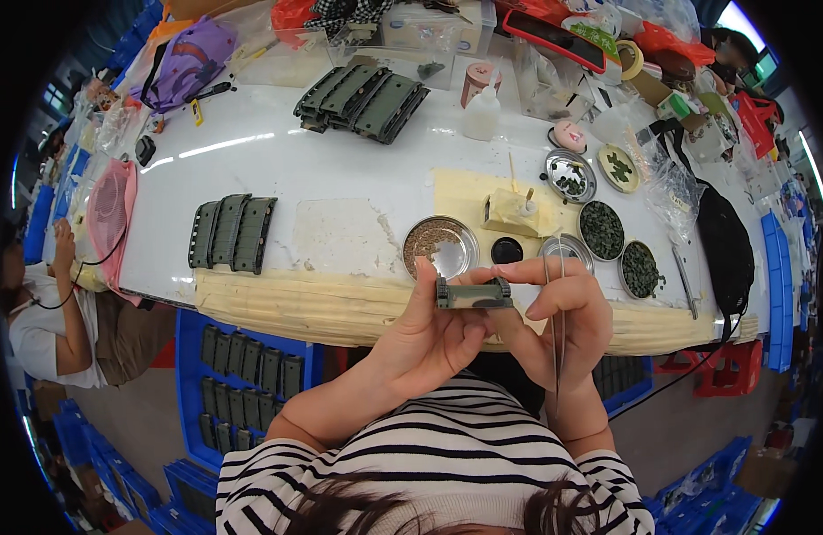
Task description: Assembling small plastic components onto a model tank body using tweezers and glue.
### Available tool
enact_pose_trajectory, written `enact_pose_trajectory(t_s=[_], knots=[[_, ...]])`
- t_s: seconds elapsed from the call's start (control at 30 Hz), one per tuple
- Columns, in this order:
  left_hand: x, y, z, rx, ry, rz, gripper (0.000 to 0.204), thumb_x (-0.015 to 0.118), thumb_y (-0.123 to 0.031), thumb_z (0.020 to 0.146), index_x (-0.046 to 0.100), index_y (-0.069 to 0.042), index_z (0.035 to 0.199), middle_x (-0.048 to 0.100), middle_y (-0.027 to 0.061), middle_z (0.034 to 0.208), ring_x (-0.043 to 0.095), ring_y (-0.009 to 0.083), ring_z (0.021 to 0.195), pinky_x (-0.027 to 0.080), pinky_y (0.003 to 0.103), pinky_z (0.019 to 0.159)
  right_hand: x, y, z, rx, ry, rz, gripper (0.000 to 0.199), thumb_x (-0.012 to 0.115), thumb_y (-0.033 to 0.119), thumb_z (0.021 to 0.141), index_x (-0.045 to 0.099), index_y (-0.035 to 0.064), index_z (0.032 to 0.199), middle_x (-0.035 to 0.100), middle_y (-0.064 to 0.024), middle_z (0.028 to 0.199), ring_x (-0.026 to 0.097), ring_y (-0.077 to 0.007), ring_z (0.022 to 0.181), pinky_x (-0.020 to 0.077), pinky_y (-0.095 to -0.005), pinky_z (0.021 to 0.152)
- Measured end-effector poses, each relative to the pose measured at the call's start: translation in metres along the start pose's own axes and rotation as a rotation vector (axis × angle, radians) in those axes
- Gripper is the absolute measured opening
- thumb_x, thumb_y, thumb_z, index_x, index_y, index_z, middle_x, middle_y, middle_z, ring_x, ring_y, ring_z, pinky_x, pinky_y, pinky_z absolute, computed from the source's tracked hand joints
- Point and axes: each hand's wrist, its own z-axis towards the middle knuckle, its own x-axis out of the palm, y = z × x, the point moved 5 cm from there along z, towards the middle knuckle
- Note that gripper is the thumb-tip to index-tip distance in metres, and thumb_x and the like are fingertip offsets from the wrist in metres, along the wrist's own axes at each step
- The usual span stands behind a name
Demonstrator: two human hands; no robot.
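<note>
Above the table's near edge, my left hand [418, 349] is closed on a small green camouflage-patterned plastic piece [472, 297], thumb at its left end. My right hand [572, 325] has thin metal tweezers [559, 357] held upright among its fingers. Its fingertips also meet the right end of the green piece. Just beyond my hands is a round metal dish [465, 254] of small brown bits. Beside it lie a small black round lid [507, 251] and a yellow-wrapped block [510, 214]. Round dishes of small dark green parts [600, 230] [641, 270] stand to the right.
A group of green camouflage panels [233, 234] lies at left, and a larger stack [362, 102] farther back. A white squeeze bottle [481, 114] stands near the back. A black bag [725, 241] lies at right. Below the table is a blue crate [190, 374] of green pieces; another person [68, 330] sits at left.
</note>
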Motion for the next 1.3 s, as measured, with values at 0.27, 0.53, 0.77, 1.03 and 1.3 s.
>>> enact_pose_trajectory(t_s=[0.27,0.53,0.77,1.03,1.3], knots=[[-0.010,0.004,-0.003,-0.018,-0.098,0.328,0.081,0.037,-0.069,0.086,0.043,-0.005,0.135,0.058,0.0079,0.115,0.061,0.0199,0.104,0.055,0.034,0.090,-0.003,-0.008,-0.007,0.185,0.072,0.097,0.034,0.070,-0.010,0.073,0.043,0.0071,0.086,0.062,-0.0184,0.097,0.062,-0.0193,0.087,0.0492,-0.0280,0.077],[0.000,0.004,-0.008,-0.047,0.173,0.459,0.080,0.018,-0.065,0.094,0.030,-0.001,0.141,0.057,0.0141,0.104,0.064,0.0257,0.091,0.057,0.042,0.083,-0.016,-0.021,0.005,0.211,-0.030,0.083,0.015,0.067,-0.002,0.081,0.055,0.0023,0.090,0.062,-0.0122,0.090,0.059,-0.0161,0.077,0.0472,-0.0258,0.070],[-0.002,0.004,-0.005,-0.029,0.087,0.361,0.080,0.011,-0.063,0.095,0.026,0.001,0.141,0.057,0.0143,0.101,0.064,0.0267,0.088,0.060,0.038,0.076,-0.028,-0.045,0.041,0.011,0.021,-0.665,0.020,0.072,0.006,0.077,0.066,0.0034,0.096,0.061,-0.0105,0.080,0.057,-0.0271,0.076,0.0462,-0.0345,0.067],[-0.001,0.004,-0.003,-0.045,0.073,0.342,0.080,0.010,-0.063,0.095,0.026,0.000,0.141,0.056,0.0147,0.103,0.065,0.0267,0.089,0.060,0.037,0.076,-0.021,-0.065,0.045,0.076,0.141,-0.704,0.015,0.073,0.006,0.075,0.066,0.0030,0.087,0.061,-0.0097,0.078,0.056,-0.0271,0.076,0.0453,-0.0353,0.066],[0.000,0.006,-0.003,-0.052,0.101,0.304,0.080,0.011,-0.063,0.095,0.023,0.000,0.143,0.056,0.0154,0.106,0.064,0.0275,0.094,0.060,0.038,0.079,-0.029,-0.013,0.035,0.021,-0.107,-0.221,0.014,0.073,0.001,0.077,0.065,0.0012,0.089,0.058,-0.0055,0.074,0.054,-0.0185,0.068,0.0428,-0.0283,0.062]])
